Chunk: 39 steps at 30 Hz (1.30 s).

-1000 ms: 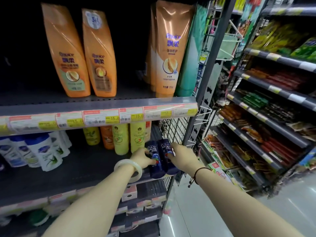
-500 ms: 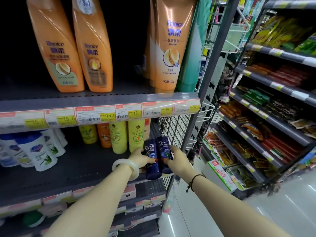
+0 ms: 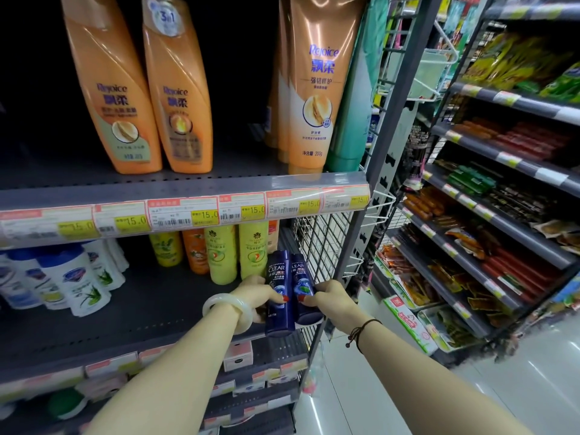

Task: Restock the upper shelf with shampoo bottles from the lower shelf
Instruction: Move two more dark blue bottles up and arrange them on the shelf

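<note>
Two dark blue shampoo bottles stand side by side at the right front of the lower shelf point(image 3: 94, 334). My left hand point(image 3: 255, 295) grips the left blue bottle point(image 3: 277, 287), thumb across its label. My right hand point(image 3: 329, 298) grips the right blue bottle point(image 3: 301, 284). Both bottles are upright, slightly tilted, their bases by the shelf's front edge. The upper shelf point(image 3: 157, 191) above holds two orange shampoo bottles point(image 3: 141, 89) at the left and orange tubes point(image 3: 314, 89) at the right, with a dark gap between them.
Yellow and orange bottles point(image 3: 226, 255) stand behind the blue ones; white bottles point(image 3: 69, 277) lean at the left. A wire grid panel point(image 3: 326, 246) closes the shelf's right end. Snack racks point(image 3: 486, 230) line the aisle at the right, over a pale floor.
Both hands keep their hold on the blue bottles, which sit a little higher and closer to the shelf's front edge. The view has shifted slightly downward and nearer.
</note>
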{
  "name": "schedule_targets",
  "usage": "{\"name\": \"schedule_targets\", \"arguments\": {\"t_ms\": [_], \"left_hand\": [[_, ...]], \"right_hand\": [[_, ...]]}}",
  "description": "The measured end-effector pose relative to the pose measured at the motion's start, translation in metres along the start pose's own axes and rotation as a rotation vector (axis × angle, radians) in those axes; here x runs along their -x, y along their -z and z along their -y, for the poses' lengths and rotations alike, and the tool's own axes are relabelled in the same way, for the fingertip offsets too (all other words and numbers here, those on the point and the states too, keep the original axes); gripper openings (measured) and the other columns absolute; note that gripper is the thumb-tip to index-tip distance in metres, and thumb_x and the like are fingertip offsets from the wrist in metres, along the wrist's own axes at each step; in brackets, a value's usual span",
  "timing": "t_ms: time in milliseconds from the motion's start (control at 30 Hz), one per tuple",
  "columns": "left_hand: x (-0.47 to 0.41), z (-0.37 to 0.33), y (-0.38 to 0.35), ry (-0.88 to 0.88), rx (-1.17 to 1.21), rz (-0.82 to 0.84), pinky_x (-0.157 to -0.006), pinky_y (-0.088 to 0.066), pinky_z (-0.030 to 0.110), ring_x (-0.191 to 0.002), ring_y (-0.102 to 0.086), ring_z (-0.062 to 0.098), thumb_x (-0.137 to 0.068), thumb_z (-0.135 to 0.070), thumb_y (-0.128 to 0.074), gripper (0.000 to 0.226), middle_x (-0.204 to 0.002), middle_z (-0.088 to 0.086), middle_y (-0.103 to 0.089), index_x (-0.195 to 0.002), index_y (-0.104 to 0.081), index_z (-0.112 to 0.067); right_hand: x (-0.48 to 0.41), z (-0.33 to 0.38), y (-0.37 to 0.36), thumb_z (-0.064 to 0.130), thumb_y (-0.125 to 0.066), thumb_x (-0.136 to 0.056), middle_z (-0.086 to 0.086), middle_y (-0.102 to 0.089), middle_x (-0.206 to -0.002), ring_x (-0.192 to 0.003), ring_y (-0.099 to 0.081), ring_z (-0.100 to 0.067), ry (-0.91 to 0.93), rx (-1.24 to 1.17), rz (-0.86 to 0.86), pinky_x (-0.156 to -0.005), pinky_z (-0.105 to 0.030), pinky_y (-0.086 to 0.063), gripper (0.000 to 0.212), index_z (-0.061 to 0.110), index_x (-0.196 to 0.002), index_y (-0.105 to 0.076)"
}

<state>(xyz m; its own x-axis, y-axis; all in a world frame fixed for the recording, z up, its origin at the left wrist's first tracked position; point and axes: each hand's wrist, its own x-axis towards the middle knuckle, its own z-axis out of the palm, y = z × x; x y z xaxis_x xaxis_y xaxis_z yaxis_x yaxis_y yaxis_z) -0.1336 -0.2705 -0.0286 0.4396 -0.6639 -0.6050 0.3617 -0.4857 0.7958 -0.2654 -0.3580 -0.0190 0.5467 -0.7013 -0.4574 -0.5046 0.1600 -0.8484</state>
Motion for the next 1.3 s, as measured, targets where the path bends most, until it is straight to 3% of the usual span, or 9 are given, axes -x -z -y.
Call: {"name": "schedule_targets", "arguments": {"t_ms": [200, 333, 433, 533, 700, 867, 1033, 1167, 1300], "left_hand": [[0.005, -0.001, -0.002, 0.001, -0.017, 0.024, -0.066, -0.052, 0.049, -0.103, -0.057, 0.033, -0.075, 0.014, -0.063, 0.057, -0.122, 0.02, -0.058, -0.125, -0.046, -0.007], [0.006, 0.0, -0.002, -0.03, -0.043, 0.03, -0.083, -0.052, 0.055, -0.106, -0.058, 0.034, -0.074, 0.014, -0.064, 0.055, -0.117, 0.017, -0.061, -0.123, -0.049, -0.006], [0.012, -0.001, -0.003, -0.052, -0.03, 0.043, -0.081, -0.052, 0.055, -0.105, -0.057, 0.033, -0.075, 0.015, -0.063, 0.054, -0.115, 0.014, -0.06, -0.123, -0.049, -0.006], [0.019, 0.0, -0.004, -0.081, -0.03, 0.053, -0.082, -0.052, 0.057, -0.104, -0.057, 0.031, -0.076, 0.013, -0.064, 0.05, -0.119, 0.012, -0.059, -0.118, -0.049, -0.008], [0.029, 0.004, -0.004, -0.126, -0.004, 0.059, -0.086, -0.051, 0.057, -0.089, -0.059, 0.022, -0.076, 0.014, -0.064, 0.047, -0.1, 0.0, -0.06, -0.107, -0.049, -0.018], [0.042, 0.007, 0.0, -0.135, -0.039, 0.056, -0.091, -0.05, 0.059, -0.109, -0.059, 0.029, -0.071, 0.012, -0.068, 0.055, -0.117, 0.007, -0.064, -0.115, -0.055, -0.017], [0.061, 0.004, 0.012, -0.15, -0.099, 0.045, -0.091, -0.05, 0.059, -0.111, -0.06, 0.03, -0.069, 0.01, -0.071, 0.06, -0.119, 0.008, -0.065, -0.119, -0.054, -0.017], [0.085, 0.0, 0.024, -0.2, -0.127, 0.003, -0.09, -0.05, 0.053, -0.111, -0.057, 0.029, -0.069, 0.013, -0.069, 0.062, -0.114, 0.004, -0.064, -0.119, -0.052, -0.02], [0.109, -0.003, 0.041, -0.256, -0.191, -0.018, -0.095, -0.049, 0.054, -0.114, -0.057, 0.029, -0.064, 0.011, -0.074, 0.065, -0.118, 0.006, -0.065, -0.119, -0.054, -0.019]], "right_hand": [[0.005, -0.009, 0.0, -0.014, -0.053, -0.084, -0.016, -0.064, -0.091, -0.09, -0.064, -0.034, -0.035, -0.149, 0.061, -0.076, -0.04, -0.058, 0.018, -0.003, -0.098, -0.055], [0.009, -0.011, 0.003, -0.017, -0.054, -0.082, -0.007, -0.056, -0.084, -0.085, -0.06, -0.027, -0.042, -0.239, 0.059, -0.055, -0.025, -0.054, 0.029, 0.0, -0.105, -0.047], [0.004, -0.014, 0.002, -0.018, -0.055, -0.079, -0.013, -0.058, -0.097, -0.1, -0.06, -0.033, -0.047, -0.252, 0.055, -0.075, -0.038, -0.056, 0.053, -0.004, -0.127, -0.04], [0.009, -0.014, -0.001, -0.019, -0.056, -0.077, -0.018, -0.06, -0.11, -0.108, -0.061, -0.037, -0.052, -0.286, 0.096, -0.092, -0.051, -0.052, 0.051, -0.001, -0.123, -0.044], [0.015, -0.018, -0.003, -0.014, -0.06, -0.077, -0.018, -0.058, -0.116, -0.107, -0.061, -0.039, -0.027, -0.344, 0.088, -0.088, -0.052, -0.053, 0.047, 0.008, -0.115, -0.043], [0.026, -0.019, -0.003, -0.02, -0.057, -0.074, -0.02, -0.058, -0.12, -0.112, -0.059, -0.039, 0.038, -0.32, 0.11, -0.095, -0.054, -0.05, 0.05, 0.007, -0.115, -0.046], [0.038, -0.008, -0.004, -0.022, -0.058, -0.07, -0.017, -0.063, -0.116, -0.109, -0.061, -0.034, 0.097, -0.29, 0.158, -0.092, -0.049, -0.052, 0.056, 0.009, -0.117, -0.05], [0.056, 0.009, -0.008, -0.022, -0.056, -0.073, -0.006, -0.066, -0.105, -0.096, -0.063, -0.022, 0.17, -0.224, 0.239, -0.072, -0.035, -0.052, 0.057, 0.018, -0.113, -0.051], [0.069, 0.024, -0.018, -0.018, -0.056, -0.075, -0.011, -0.066, -0.111, -0.105, -0.063, -0.029, 0.232, -0.132, 0.288, -0.081, -0.04, -0.053, 0.053, 0.02, -0.112, -0.05]]}}
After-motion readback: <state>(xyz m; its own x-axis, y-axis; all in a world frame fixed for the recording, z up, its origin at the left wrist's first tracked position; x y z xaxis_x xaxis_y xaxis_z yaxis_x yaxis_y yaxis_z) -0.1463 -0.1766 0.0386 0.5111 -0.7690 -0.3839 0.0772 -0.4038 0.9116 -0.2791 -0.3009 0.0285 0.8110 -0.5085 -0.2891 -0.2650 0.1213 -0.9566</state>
